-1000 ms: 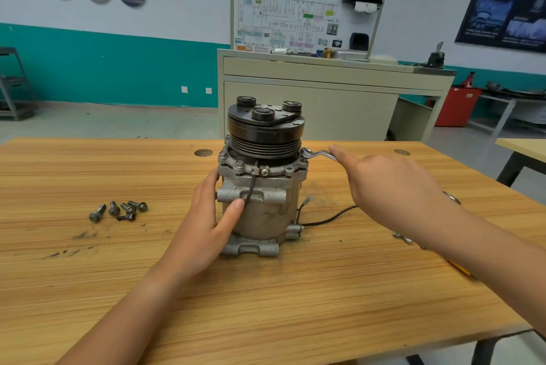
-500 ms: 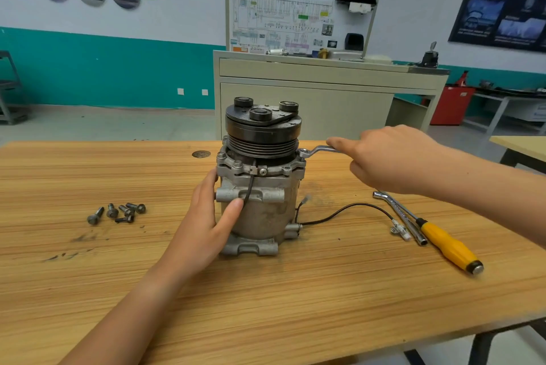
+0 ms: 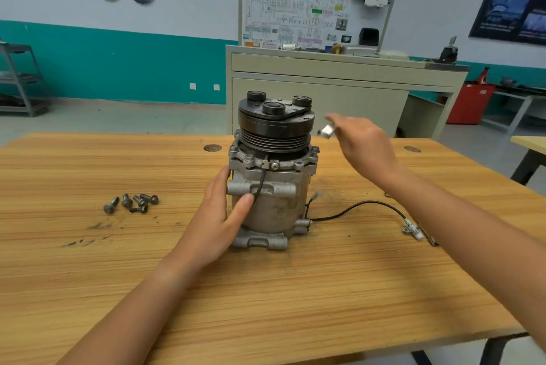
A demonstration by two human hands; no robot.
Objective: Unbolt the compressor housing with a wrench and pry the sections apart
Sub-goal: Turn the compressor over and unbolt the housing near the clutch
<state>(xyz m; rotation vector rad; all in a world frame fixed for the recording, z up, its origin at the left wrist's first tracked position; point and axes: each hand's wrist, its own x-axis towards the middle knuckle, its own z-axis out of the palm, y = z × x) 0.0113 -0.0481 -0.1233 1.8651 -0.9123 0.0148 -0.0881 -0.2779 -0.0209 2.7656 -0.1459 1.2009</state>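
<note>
The right hand is blurred, and so is the wrench in it: only the shiny end of the tool shows, sticking out from the fingers toward the pulley, and the rest of the shaft is hidden inside the hand. The fingers are curled around the tool, so the hand holds it. The wrench end is up at the level of the black pulley, just beside its right edge, and I cannot tell if it touches any bolt. Under the right forearm a thin metal part comes out at the table surface — what it is cannot be made out.

The compressor stands upright in the middle of the wooden table, pulley on top. The left hand lies on its left front side, palm against the grey housing, thumb pressed on the body below the mounting lug, fingers going around the back out of sight.

A black cable runs from the base of the compressor to the right and ends in a small white connector lying on the table. To the left, well apart from the compressor, a group of loose bolts lies on the wood, with dark smears near them. Behind the table stands a beige cabinet with a wiring board on top.
</note>
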